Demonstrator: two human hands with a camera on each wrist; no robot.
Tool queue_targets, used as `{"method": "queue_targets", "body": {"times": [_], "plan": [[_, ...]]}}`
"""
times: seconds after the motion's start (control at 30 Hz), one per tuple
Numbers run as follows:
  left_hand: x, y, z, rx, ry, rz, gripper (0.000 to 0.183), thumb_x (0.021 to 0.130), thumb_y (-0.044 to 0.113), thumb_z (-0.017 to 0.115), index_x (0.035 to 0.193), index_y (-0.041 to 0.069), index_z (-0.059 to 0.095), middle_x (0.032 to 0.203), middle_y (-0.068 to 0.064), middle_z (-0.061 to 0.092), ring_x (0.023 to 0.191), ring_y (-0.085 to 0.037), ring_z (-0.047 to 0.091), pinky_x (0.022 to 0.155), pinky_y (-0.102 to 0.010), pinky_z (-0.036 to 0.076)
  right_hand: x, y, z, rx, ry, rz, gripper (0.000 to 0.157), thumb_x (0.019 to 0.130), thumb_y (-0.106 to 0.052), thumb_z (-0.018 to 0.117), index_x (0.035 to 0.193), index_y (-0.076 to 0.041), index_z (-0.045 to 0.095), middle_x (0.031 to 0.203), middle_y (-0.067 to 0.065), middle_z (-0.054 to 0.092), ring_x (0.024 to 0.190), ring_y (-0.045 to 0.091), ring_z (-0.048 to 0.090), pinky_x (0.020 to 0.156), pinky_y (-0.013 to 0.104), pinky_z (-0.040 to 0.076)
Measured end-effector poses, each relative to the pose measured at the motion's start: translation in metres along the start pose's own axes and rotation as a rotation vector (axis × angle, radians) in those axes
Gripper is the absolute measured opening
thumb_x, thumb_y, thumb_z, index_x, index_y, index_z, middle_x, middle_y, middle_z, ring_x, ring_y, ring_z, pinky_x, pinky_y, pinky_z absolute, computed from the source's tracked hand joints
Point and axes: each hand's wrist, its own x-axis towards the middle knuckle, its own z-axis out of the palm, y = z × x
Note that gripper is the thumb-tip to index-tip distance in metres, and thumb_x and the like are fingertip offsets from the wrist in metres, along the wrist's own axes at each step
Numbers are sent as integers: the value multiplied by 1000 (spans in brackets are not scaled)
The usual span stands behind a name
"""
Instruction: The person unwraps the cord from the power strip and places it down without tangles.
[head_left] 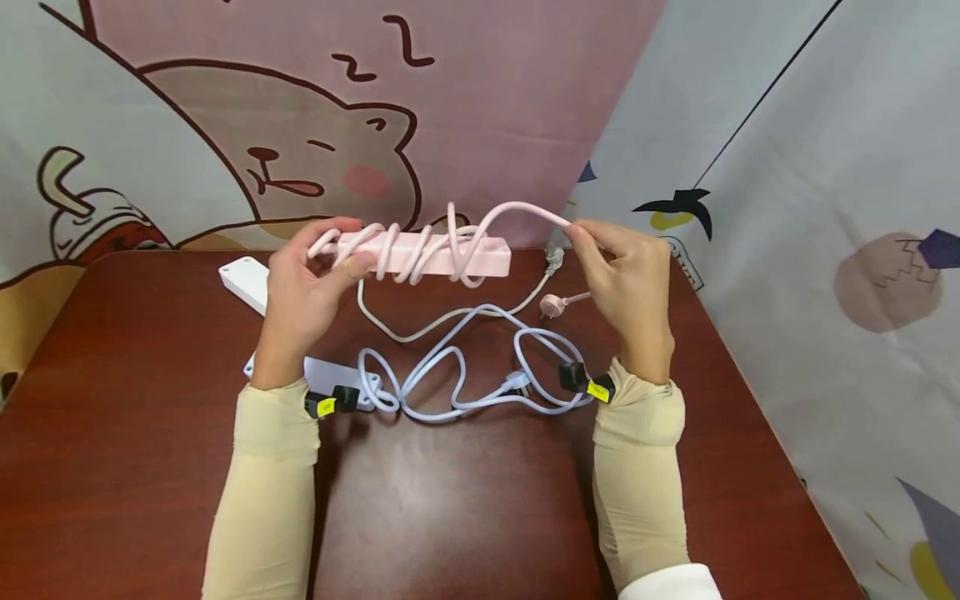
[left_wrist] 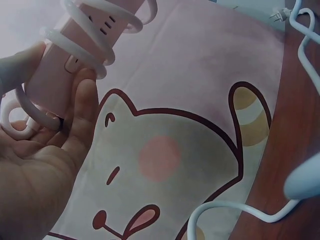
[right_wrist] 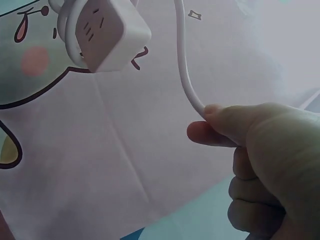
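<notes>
My left hand (head_left: pixel 300 279) grips one end of a pink power strip (head_left: pixel 487 257), held up above the table. Its pink cord (head_left: pixel 525 206) winds round the strip in several loose loops. Between thumb and forefinger, my right hand (head_left: pixel 626 267) pinches the cord to the right of the strip, and the cord arches up between them. Below the right hand hangs the pink plug (head_left: pixel 552 306) on a short stretch of cord. In the left wrist view the strip (left_wrist: pixel 52 82) shows outlet slots and a switch; in the right wrist view its far end (right_wrist: pixel 107 35) shows.
On the table (head_left: pixel 457 500) lie a white power strip (head_left: pixel 246 282) with a white plug (head_left: pixel 554 257), and a light blue power strip (head_left: pixel 337 375) with a tangled blue cord (head_left: pixel 457 412) and plug (head_left: pixel 516 382). A printed cloth (head_left: pixel 525 92) hangs behind the table.
</notes>
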Motion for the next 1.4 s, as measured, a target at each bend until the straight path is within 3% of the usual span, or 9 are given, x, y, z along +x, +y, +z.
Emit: {"method": "queue_targets", "body": {"times": [0.2,0.43,0.7,1.0,1.17,1.4], "plan": [[2,-3,4,25,-20,-22,36,89,14,79,122,3,69,105,9,71,81,-6,62,66,-16,50,-7,3,-1,-17,53,-6,19,97,-23,71,91,-9,83,59,5,61,53,7,37,54,15,22],[6,-7,6,-6,75,-33,37,89,11,79,122,0,69,102,11,71,82,-3,64,70,-15,52,-5,-9,-2,57,70,-66,13,94,-16,74,91,-7,83,63,7,65,54,10,41,57,12,24],[7,-6,7,-193,173,-21,36,88,8,78,121,-2,68,104,0,72,82,-9,68,71,-17,57,-5,-21,-6,118,-28,-137,8,90,-10,78,95,-7,83,72,6,73,58,10,45,57,17,26],[8,-7,7,-323,222,-16,36,88,3,76,121,-7,66,104,-6,70,83,-12,69,73,-22,61,-9,-11,-7,36,-138,-162,12,90,-15,78,96,-4,82,85,9,79,60,10,53,58,15,35],[9,-8,5,-381,234,1,32,88,0,75,118,-5,68,102,-7,69,82,-12,69,71,-22,61,-8,-5,-4,-6,-183,-149,15,93,-19,76,97,-6,82,82,8,79,56,10,47,55,16,29],[8,-8,7,-443,194,14,28,89,-4,71,116,-3,68,103,-6,70,84,-13,69,73,-23,61,-9,1,-3,-70,-173,-95,16,94,-23,75,98,-10,83,83,5,80,56,10,48,56,18,29]]}}
